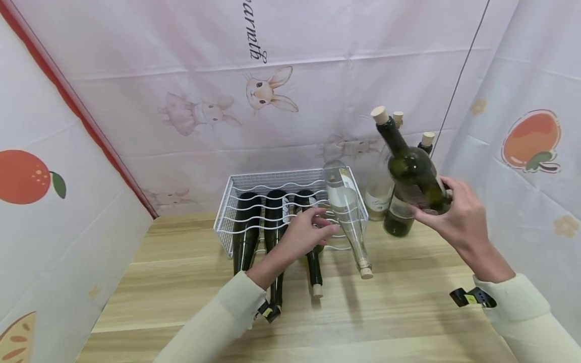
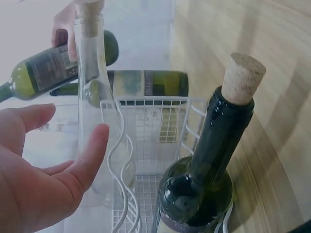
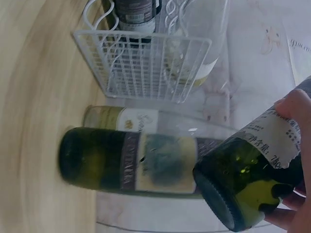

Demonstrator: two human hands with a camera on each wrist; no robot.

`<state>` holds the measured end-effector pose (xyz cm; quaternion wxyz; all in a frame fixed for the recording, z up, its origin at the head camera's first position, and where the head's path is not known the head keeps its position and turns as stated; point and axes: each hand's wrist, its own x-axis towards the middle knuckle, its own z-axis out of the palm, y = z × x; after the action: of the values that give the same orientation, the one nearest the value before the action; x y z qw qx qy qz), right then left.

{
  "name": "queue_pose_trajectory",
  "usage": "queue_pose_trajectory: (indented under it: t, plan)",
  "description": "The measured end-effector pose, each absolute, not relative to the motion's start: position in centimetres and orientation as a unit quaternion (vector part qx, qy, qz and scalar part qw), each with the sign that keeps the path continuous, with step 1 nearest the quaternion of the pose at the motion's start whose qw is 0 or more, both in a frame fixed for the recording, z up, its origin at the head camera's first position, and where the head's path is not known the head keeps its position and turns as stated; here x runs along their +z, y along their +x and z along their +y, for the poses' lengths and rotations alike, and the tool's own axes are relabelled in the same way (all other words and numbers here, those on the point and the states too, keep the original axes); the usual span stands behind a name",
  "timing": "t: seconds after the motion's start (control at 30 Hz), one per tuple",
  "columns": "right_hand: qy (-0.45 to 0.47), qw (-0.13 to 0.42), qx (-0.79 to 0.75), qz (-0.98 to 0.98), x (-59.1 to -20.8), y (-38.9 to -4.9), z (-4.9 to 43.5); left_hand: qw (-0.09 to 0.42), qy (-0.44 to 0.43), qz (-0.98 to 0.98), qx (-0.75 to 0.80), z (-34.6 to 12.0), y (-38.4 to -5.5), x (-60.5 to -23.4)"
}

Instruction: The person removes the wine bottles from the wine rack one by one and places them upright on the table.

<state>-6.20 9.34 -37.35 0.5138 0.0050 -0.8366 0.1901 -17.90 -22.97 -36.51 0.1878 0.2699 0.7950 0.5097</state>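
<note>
My right hand [image 1: 463, 219] grips a corked dark green wine bottle [image 1: 410, 169] round its lower body, off the table, with the neck slanting up to the left. Its base and pale label show in the right wrist view. My left hand [image 1: 306, 233] reaches over a white wire bottle rack [image 1: 222, 228], fingers apart and loosely bent. Beside those fingers a clear corked bottle [image 1: 351, 217] lies tilted on the rack, cork toward the front; I see no grip on it. Three dark bottles lie in the rack, among them a corked one [image 1: 314, 269] below my left hand.
Right of the rack, a clear bottle [image 1: 376, 201] and a dark green bottle [image 1: 399, 222] stand corked on the wooden table [image 1: 363, 327]. Printed cloth [image 1: 181, 65] hangs behind and on both sides.
</note>
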Motion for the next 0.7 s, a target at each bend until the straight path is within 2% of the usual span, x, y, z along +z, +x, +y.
queue_pose_trajectory:
  t: [0.3, 0.7]
  plan:
    - [-0.055, 0.529, 0.242, -0.811, -39.1, -6.3, 11.6, 0.221, 0.236, 0.777, 0.54, -22.2, -17.8, -36.8]
    - [-0.163, 0.51, 0.31, -0.786, -40.8, -6.6, 13.2, 0.25, 0.202, 0.751, 0.577, -21.3, -17.6, -37.1]
